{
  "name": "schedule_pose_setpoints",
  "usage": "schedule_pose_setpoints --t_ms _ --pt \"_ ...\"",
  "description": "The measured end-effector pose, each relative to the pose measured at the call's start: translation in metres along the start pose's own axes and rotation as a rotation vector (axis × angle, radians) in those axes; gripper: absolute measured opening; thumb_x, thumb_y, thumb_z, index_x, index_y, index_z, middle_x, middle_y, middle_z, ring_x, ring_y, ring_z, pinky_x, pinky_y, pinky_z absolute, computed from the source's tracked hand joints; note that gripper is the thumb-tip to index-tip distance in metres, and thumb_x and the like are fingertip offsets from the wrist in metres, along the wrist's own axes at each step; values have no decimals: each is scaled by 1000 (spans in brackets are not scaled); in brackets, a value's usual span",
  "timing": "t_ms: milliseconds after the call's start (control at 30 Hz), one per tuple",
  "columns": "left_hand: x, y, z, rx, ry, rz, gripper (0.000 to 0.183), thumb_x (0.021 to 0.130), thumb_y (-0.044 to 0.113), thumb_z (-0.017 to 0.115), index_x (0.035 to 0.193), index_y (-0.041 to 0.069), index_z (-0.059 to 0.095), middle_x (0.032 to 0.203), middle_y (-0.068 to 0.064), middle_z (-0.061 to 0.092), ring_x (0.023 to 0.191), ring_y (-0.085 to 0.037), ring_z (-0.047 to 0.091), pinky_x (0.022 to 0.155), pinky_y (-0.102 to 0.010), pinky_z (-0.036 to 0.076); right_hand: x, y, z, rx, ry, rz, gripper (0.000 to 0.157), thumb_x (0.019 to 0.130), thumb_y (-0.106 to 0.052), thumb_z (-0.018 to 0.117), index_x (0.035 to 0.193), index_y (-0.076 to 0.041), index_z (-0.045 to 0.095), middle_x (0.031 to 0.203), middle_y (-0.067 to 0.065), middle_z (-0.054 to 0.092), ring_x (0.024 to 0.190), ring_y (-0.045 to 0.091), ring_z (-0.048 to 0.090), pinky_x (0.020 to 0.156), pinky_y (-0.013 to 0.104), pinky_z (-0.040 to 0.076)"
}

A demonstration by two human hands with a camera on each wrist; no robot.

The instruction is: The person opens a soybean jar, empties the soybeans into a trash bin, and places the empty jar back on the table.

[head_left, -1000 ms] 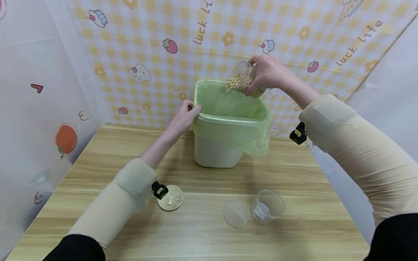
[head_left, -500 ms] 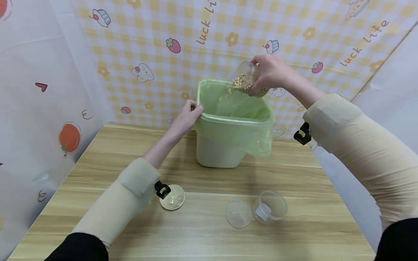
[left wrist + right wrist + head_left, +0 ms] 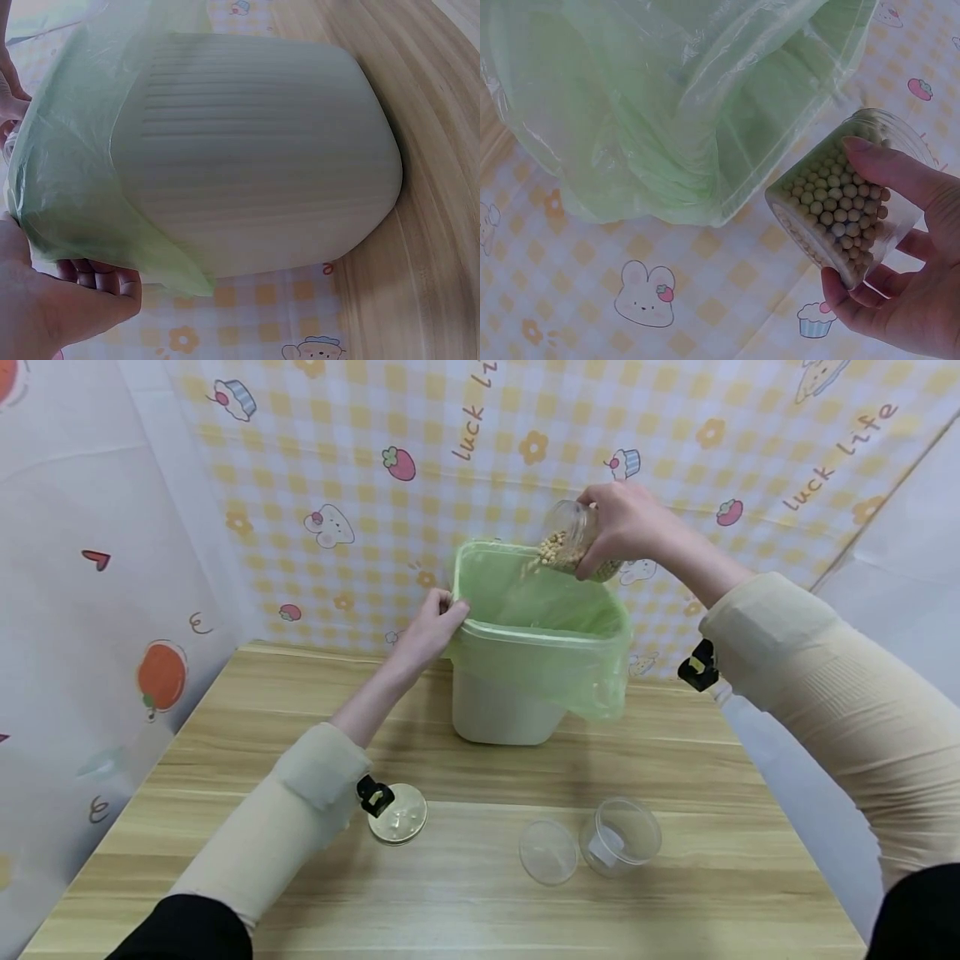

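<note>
My right hand (image 3: 626, 527) grips a clear jar (image 3: 855, 187), tipped mouth-down to the left over a white bin (image 3: 502, 706). Round, pale soybeans (image 3: 840, 199) fill part of the jar, and some fall from its mouth into the bin. A green plastic bag (image 3: 517, 585) lines the bin, folded over its rim and hanging down the right side. My left hand (image 3: 435, 627) pinches the bag and rim at the bin's left corner. The left wrist view shows that hand (image 3: 67, 300) with fingers curled in at the bag's edge.
A gold-coloured lid (image 3: 397, 817) lies on the wooden table (image 3: 465, 902) near my left sleeve. To the right are a clear round lid (image 3: 548, 853) and a clear cup (image 3: 633, 831) with a white label. A patterned cloth (image 3: 337, 460) hangs behind the bin.
Soybeans keep falling from the tipped jar, and fewer show near its mouth now. The view has shifted slightly; both hands keep their places.
</note>
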State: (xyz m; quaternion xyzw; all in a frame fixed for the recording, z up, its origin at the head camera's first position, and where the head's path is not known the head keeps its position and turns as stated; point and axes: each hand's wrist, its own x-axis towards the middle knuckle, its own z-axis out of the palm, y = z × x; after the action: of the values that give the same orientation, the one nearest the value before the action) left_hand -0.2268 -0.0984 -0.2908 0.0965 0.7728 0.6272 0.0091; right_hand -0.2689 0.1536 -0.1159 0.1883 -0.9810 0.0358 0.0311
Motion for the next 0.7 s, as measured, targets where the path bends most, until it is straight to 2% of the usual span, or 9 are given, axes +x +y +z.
schedule_pose_setpoints --t_ms 700 --pt "0 -1 1 2 14 8 26 104 33 49 115 11 43 100 0 39 91 -16 40 79 -28 37 4 -1 1 -24 11 -17 99 64 -24 94 146 6 48 132 29 61 115 41 55 104 57 47"
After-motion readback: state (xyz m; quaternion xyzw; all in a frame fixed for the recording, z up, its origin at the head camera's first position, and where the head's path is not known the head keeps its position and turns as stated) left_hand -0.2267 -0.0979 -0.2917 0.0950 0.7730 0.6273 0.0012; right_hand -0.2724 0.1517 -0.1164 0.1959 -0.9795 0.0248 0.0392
